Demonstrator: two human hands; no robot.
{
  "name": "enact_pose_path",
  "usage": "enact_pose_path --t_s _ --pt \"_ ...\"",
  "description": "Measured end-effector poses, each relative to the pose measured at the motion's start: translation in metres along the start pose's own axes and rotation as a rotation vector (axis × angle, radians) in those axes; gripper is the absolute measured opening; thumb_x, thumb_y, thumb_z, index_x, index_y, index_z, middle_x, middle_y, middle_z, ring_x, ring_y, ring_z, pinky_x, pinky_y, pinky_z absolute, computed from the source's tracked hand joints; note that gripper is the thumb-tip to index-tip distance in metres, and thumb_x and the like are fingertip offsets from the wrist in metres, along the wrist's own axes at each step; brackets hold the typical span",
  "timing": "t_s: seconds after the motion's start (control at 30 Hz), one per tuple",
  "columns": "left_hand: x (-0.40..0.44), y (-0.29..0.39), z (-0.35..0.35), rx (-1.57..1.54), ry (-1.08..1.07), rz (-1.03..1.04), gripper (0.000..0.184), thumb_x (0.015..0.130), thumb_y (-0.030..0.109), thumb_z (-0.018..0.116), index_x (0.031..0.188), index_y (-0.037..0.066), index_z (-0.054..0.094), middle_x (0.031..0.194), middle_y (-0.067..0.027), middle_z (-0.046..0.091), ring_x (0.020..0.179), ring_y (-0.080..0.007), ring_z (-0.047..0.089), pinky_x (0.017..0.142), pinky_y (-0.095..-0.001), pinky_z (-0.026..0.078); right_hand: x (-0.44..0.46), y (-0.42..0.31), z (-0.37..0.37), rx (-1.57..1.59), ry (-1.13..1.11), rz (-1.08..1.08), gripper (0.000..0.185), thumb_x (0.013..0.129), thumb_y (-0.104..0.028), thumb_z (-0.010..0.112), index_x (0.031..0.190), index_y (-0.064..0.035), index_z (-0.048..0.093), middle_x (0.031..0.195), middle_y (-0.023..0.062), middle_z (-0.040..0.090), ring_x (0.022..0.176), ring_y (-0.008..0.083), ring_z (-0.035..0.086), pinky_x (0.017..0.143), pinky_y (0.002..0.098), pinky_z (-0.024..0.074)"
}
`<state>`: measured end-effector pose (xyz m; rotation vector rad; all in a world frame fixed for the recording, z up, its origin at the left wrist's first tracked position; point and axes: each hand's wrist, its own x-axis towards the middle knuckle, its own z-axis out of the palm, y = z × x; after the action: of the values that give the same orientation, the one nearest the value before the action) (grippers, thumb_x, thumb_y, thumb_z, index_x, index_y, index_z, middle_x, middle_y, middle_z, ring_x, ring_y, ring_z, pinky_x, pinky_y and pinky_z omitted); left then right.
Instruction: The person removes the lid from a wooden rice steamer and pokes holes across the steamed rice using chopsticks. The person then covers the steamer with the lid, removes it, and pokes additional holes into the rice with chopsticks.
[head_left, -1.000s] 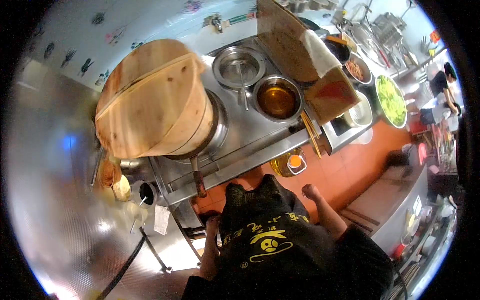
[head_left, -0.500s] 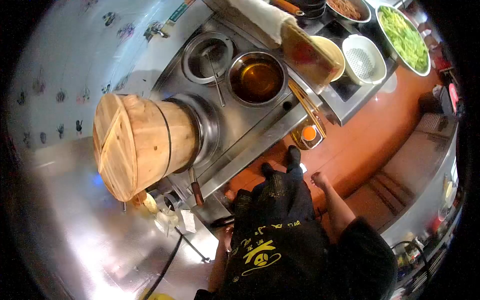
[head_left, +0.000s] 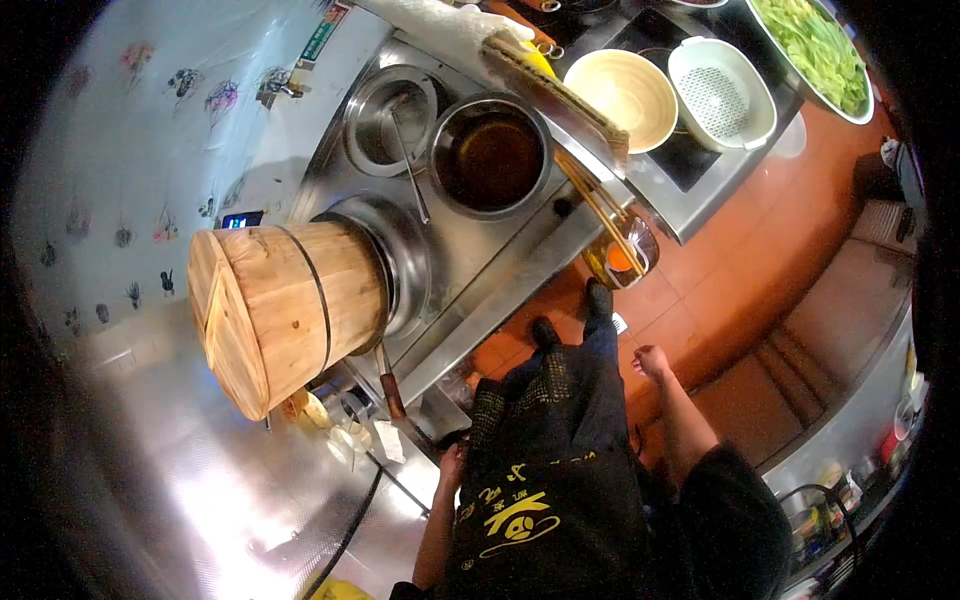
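1. Across the upper middle of the view ran the steel stove counter [head_left: 465, 255], its front edge slanting up to the right.
2. On its left part stood the wooden barrel [head_left: 300, 300], ringed by a dark band; its long axis ran across the picture, the lid end facing left.
3. Under the barrel's other end sat the wide metal pan [head_left: 410, 260].
4. Farther right on the counter was the steel pot [head_left: 450, 170] with brown liquid in it.
5. Past the counter's front edge, low by the orange floor [head_left: 700, 280], was the oil jug [head_left: 605, 265], its orange cap facing the camera.
6. The right hand [head_left: 651, 362] hung over the floor, nearest the jug and apart from it. Its fingers curled inward; whether they pressed together could not be told.
7. The left hand [head_left: 454, 465] was low beside the black apron [head_left: 540, 440], its fingers partly hidden, so its grip could not be told.
8. Near that hand, the brown handle [head_left: 392, 396] stuck out from below the pan over the counter's front edge, its long axis running down the picture, its free end pointing toward the person.
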<state>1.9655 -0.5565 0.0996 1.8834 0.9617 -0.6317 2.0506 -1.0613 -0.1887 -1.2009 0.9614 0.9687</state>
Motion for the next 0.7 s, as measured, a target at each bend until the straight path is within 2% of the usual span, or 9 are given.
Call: enact_pose_path --t_s 0.17,0.27,0.33,0.37,0.4,0.47,0.57,0.67,0.7 --pt "-0.019 0.058 -0.003 0.252 -0.08 -0.157 0.034 0.093 0.035 0.053 0.101 0.002 0.059 0.089 -0.0061 0.062 0.084 -0.0161 0.055 0.073 -0.0324 0.044 -0.012 -0.005 0.003 0.052 0.009 0.006 0.015 0.091 -0.013 0.05 0.095 -0.001 0.058 0.071 0.0088 0.063 0.056 0.0169 0.059 0.05 0.0281 0.0469" --pt "-0.017 0.049 -0.006 0.366 -0.07 0.046 0.036 0.094 0.035 0.05 0.104 0.001 0.059 0.093 -0.0129 0.063 0.087 -0.0244 0.059 0.076 -0.0353 0.045 -0.012 0.008 0.011 0.094 0.012 0.045 0.015 0.091 -0.013 0.051 0.095 -0.0013 0.058 0.07 0.0084 0.062 0.056 0.0168 0.058 0.049 0.028 0.0462" --pt "-0.011 0.022 -0.011 0.401 -0.022 0.093 0.036 0.094 0.034 0.048 0.104 0.001 0.059 0.093 -0.0161 0.062 0.087 -0.0285 0.06 0.076 -0.0365 0.045 -0.009 0.021 0.019 0.127 -0.02 0.045 0.015 0.091 -0.014 0.051 0.091 -0.0014 0.058 0.069 0.0078 0.061 0.055 0.0165 0.058 0.049 0.028 0.0451" --pt "-0.024 0.068 -0.002 0.485 -0.071 0.101 0.035 0.094 0.032 0.046 0.104 0.002 0.059 0.096 -0.02 0.061 0.09 -0.0331 0.059 0.079 -0.0382 0.045 -0.011 0.021 0.02 0.138 -0.035 0.041 0.015 0.091 -0.014 0.051 0.09 -0.0014 0.058 0.069 0.0076 0.061 0.055 0.0164 0.057 0.048 0.028 0.0446" --pt "-0.001 0.002 -0.019 0.295 -0.087 0.049 0.033 0.093 0.03 0.046 0.104 0.001 0.059 0.095 -0.0201 0.061 0.09 -0.0327 0.059 0.079 -0.0386 0.045 -0.015 0.022 0.022 0.123 -0.023 0.048 0.015 0.09 -0.013 0.051 0.087 -0.0005 0.058 0.067 0.0079 0.061 0.054 0.0165 0.057 0.046 0.0285 0.0439" --pt "-0.003 0.036 -0.008 0.519 -0.132 -0.175 0.033 0.093 0.03 0.047 0.104 0.001 0.059 0.096 -0.0187 0.062 0.089 -0.0308 0.059 0.08 -0.0391 0.045 -0.023 0.007 0.029 0.094 0.003 0.047 0.017 0.089 -0.011 0.05 0.08 0.0014 0.058 0.065 0.0086 0.06 0.051 0.0167 0.057 0.043 0.0295 0.0425" --pt "-0.007 0.039 -0.001 0.275 -0.065 -0.054 0.032 0.093 0.03 0.05 0.105 0.002 0.059 0.095 -0.0157 0.063 0.087 -0.0271 0.059 0.079 -0.0388 0.045 -0.025 -0.004 0.028 0.034 0.004 -0.014 0.014 0.09 -0.012 0.049 0.082 -0.0031 0.057 0.064 0.0057 0.058 0.052 0.0143 0.054 0.045 0.0273 0.0414" --pt "0.02 -0.008 -0.006 0.405 -0.035 -0.244 0.032 0.093 0.03 0.051 0.106 0.002 0.059 0.096 -0.0134 0.063 0.089 -0.0253 0.059 0.079 -0.0396 0.046 -0.028 -0.019 0.027 0.044 0.031 -0.046 0.015 0.091 -0.011 0.048 0.081 -0.0044 0.057 0.063 0.0043 0.056 0.05 0.0133 0.051 0.045 0.0273 0.0401" --pt "0.018 -0.014 -0.006 0.337 -0.049 -0.161 0.033 0.093 0.031 0.051 0.106 0.002 0.059 0.095 -0.0136 0.064 0.091 -0.0259 0.059 0.079 -0.04 0.046 -0.029 -0.024 0.025 0.042 0.041 -0.057 0.015 0.091 -0.01 0.047 0.081 -0.0041 0.057 0.062 0.0043 0.055 0.05 0.0134 0.05 0.044 0.0277 0.0398"
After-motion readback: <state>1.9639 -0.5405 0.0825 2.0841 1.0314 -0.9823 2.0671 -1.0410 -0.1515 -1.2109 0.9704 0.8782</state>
